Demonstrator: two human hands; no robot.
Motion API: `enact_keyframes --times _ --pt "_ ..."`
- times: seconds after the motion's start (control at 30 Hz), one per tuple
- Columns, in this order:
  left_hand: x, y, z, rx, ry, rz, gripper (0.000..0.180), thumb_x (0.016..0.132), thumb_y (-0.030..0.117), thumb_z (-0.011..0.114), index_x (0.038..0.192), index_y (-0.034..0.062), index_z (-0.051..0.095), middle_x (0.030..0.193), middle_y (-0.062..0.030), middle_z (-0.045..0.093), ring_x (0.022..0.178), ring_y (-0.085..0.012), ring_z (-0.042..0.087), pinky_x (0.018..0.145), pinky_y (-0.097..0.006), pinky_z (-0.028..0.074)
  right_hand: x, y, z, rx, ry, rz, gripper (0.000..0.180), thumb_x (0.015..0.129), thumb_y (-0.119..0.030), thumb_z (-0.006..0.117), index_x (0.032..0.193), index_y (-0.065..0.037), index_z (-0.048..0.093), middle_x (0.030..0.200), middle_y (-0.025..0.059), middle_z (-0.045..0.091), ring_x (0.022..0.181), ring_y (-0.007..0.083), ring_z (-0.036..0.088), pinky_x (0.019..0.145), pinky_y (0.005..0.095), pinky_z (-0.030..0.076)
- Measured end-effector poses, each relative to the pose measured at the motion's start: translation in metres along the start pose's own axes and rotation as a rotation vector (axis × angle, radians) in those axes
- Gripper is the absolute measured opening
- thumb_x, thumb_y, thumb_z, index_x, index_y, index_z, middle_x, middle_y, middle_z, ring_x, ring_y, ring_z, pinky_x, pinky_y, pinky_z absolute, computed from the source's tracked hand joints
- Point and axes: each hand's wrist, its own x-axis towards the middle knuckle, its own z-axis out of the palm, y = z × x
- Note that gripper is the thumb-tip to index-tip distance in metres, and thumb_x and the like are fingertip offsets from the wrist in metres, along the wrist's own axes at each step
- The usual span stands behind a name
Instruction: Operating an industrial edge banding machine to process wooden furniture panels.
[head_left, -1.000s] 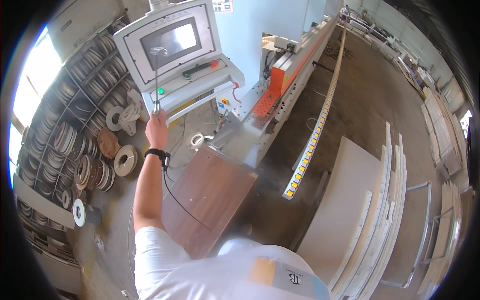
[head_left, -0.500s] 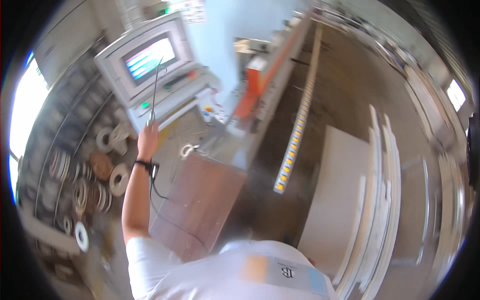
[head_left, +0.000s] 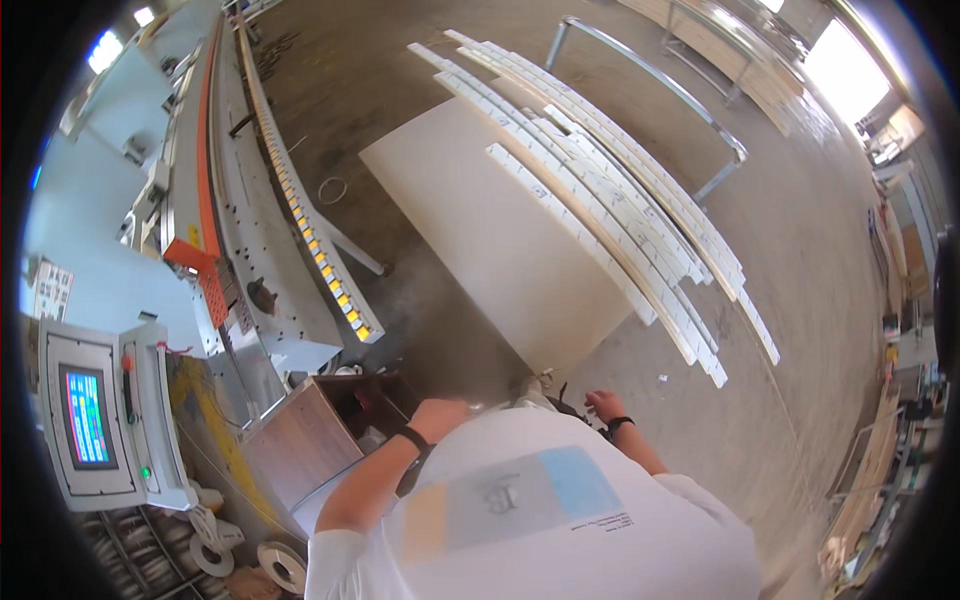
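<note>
My left hand [head_left: 438, 418] is closed in front of my body, next to a brown wooden cabinet [head_left: 300, 440]. Something small and silvery shows at its fingers, but what it grips is hidden. Lower on that arm sits a dark wristband [head_left: 411, 438]. My right hand [head_left: 604, 405] hangs at my right side with its fingers loosely apart, and nothing shows in it. Just ahead lies a stack of long white strips [head_left: 590, 170] on a large pale board [head_left: 450, 190]. No strip is touched by either hand.
A long machine with an orange rail [head_left: 208, 150] and a yellow-marked roller track [head_left: 310, 230] runs along the left. Its control panel [head_left: 90, 415] stands at lower left, above rolls of edging [head_left: 280, 565]. A metal frame [head_left: 650, 70] stands beyond the strips.
My view has swung right, away from the control panel toward the strips. My left hand, earlier raised at the panel with a thin metal rod, is now low by my body. My right hand has appeared.
</note>
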Motion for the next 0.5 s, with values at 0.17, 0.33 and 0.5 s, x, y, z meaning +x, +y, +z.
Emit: enact_keyframes --times 0.17,0.33,0.5 --pt "0.083 -0.061 -0.009 0.010 0.214 -0.112 0.044 0.107 0.040 0.049 0.120 -0.0001 0.062 0.107 -0.0321 0.072 0.105 -0.0490 0.071 0.086 -0.057 0.057 -0.031 0.110 -0.007 0.127 0.076 0.109 0.034 0.095 -0.033 0.071 0.107 -0.002 0.079 0.093 0.0122 0.081 0.078 0.0191 0.076 0.070 0.0357 0.059" --pt "0.129 -0.083 -0.069 -0.424 0.441 -0.451 0.054 0.111 0.049 0.040 0.119 -0.0023 0.051 0.120 -0.0385 0.067 0.111 -0.0547 0.065 0.093 -0.061 0.053 -0.075 0.142 0.000 0.028 0.120 0.109 0.037 0.093 -0.035 0.072 0.105 -0.001 0.080 0.093 0.0141 0.081 0.079 0.0237 0.075 0.074 0.0384 0.058" --pt "0.173 0.010 -0.059 0.141 0.070 0.269 0.032 0.111 0.017 0.038 0.127 -0.0014 0.058 0.132 -0.0296 0.063 0.116 -0.0487 0.065 0.100 -0.052 0.053 -0.067 0.151 0.005 -0.078 0.143 0.010 0.043 0.092 -0.040 0.069 0.107 -0.001 0.080 0.097 0.0164 0.080 0.088 0.0283 0.075 0.081 0.0407 0.057"
